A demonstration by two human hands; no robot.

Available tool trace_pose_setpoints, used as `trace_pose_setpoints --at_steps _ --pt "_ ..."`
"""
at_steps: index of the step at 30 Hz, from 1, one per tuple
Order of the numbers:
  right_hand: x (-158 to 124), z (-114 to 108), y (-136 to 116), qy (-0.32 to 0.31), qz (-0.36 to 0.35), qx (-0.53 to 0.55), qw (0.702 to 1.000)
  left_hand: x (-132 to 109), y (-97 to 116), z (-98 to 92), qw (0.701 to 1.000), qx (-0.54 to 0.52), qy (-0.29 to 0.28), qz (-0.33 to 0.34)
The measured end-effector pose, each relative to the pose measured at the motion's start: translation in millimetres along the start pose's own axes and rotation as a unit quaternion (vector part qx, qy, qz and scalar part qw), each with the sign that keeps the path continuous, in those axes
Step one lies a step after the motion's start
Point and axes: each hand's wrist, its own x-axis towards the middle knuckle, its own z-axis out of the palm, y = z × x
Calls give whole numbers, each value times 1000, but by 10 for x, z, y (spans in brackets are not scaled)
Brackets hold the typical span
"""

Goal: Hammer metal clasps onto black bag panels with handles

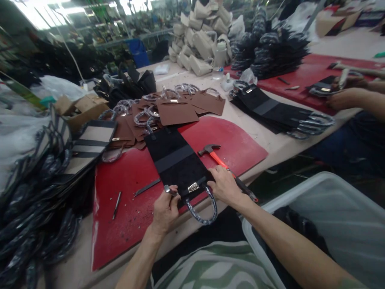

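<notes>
A black bag panel [180,168] with a grey band across it lies flat on a red mat, its near end at the table's front edge. A gold clasp plate [193,187] sits near that end, and a plastic-wrapped handle [202,220] loops toward me. My left hand [165,208] is closed around a short metal tool with a round silver end [167,188], beside the panel's near left corner. My right hand [225,184] pinches the near right corner of the panel. Just beyond it rests a claw hammer [218,158] with an orange-and-black handle.
On the red mat [123,237] lie a pen-like tool [117,205] and a dark strip [146,187]. Brown bag panels [177,111] pile behind, black ones [267,104] to the right. A white bin [327,192] stands right of me; a co-worker's hands [345,96] work beyond.
</notes>
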Motion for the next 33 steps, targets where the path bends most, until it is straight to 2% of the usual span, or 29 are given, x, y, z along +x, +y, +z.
trace_pose_setpoints --at_steps 4,7,9,13,17,19,21,23,25,27,29,33 --pt "60 -28 36 -20 13 15 1000 -1 19 4 999 10 -2 31" --pt "86 -72 36 -35 30 18 999 -30 90 42 993 -22 -32 107" --pt "92 -78 25 -32 41 16 999 -45 120 61 992 -39 -36 116" --pt "87 -79 7 -31 40 5 999 -46 63 8 1000 -21 -1 13" --pt "81 -103 -6 -39 41 1 998 -69 -9 -100 999 -32 -16 -20" --pt "82 -107 -16 -41 43 1 998 -83 -3 -122 996 -57 -4 -68" --pt "87 -105 -30 -44 49 1 998 -77 19 -120 982 -94 18 -162" --pt "97 -105 -50 -50 57 0 997 -38 44 -111 950 -146 69 -266" --pt "108 -113 -76 -55 67 0 996 32 76 -106 922 -180 110 -324" --pt "113 -122 -107 -59 75 9 995 124 129 -97 923 -169 116 -324" --pt "104 -122 -141 -65 79 18 995 222 208 -65 936 -154 96 -303" --pt "20 -82 -195 -72 94 33 992 352 361 88 925 -241 57 -288"
